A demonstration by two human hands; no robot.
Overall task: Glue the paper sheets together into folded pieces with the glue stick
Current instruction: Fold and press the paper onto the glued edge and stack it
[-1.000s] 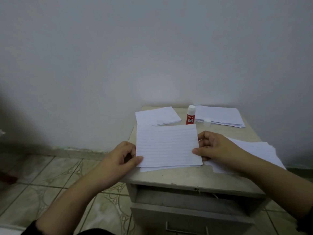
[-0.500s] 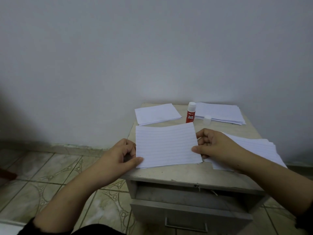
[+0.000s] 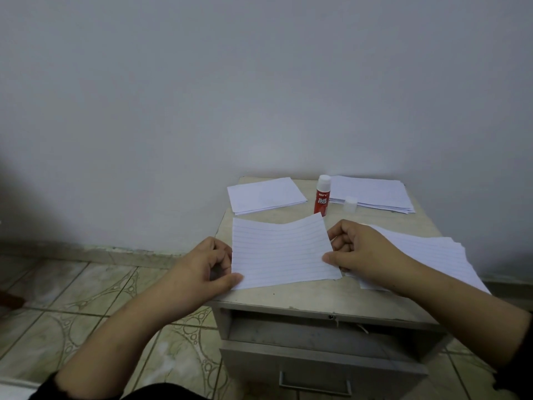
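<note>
A lined paper piece (image 3: 281, 252) lies on the small cabinet top (image 3: 317, 295), its far edge slightly bowed. My left hand (image 3: 206, 267) pinches its left edge near the front corner. My right hand (image 3: 363, 249) pinches its right edge. A red glue stick (image 3: 322, 200) stands upright just behind the sheet, uncapped, with its clear cap (image 3: 350, 204) beside it on the right.
A stack of folded pieces (image 3: 265, 194) lies at the back left. A paper stack (image 3: 372, 193) sits at the back right, another stack (image 3: 427, 255) under my right wrist. A half-open drawer (image 3: 317, 336) projects below. Wall behind, tiled floor left.
The lower sheet that showed under the front edge is now covered. The lined piece has risen a little at its far edge; both hands keep their grip.
</note>
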